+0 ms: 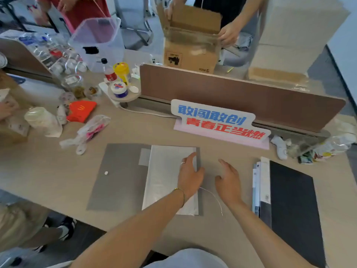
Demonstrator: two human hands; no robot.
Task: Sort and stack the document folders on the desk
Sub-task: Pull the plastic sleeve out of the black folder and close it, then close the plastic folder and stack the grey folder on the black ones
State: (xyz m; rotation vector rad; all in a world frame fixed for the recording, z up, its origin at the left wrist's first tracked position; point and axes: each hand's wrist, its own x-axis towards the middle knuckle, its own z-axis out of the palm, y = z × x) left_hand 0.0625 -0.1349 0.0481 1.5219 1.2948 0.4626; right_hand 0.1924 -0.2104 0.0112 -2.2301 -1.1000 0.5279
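A grey folder (119, 176) lies open and flat on the desk's middle, with a small white snap button on its left half. On its right half rests a shiny silver-white folder (164, 171). My left hand (190, 176) lies flat on the right edge of that silver folder, fingers spread, a ring on one finger. My right hand (229, 181) hovers just right of the grey folder, fingers apart, holding nothing. At the right lies a stack of folders (289, 206), black on top, with white and grey edges showing along its left side.
A blue-and-red lettered sign (218, 120) stands behind the folders against a brown divider (231, 89). Bottles, jars, plastic bags and a red packet (81, 111) crowd the left. Crumpled wrappers (326, 149) lie at the right. Other people handle a cardboard box (191, 53) beyond the divider.
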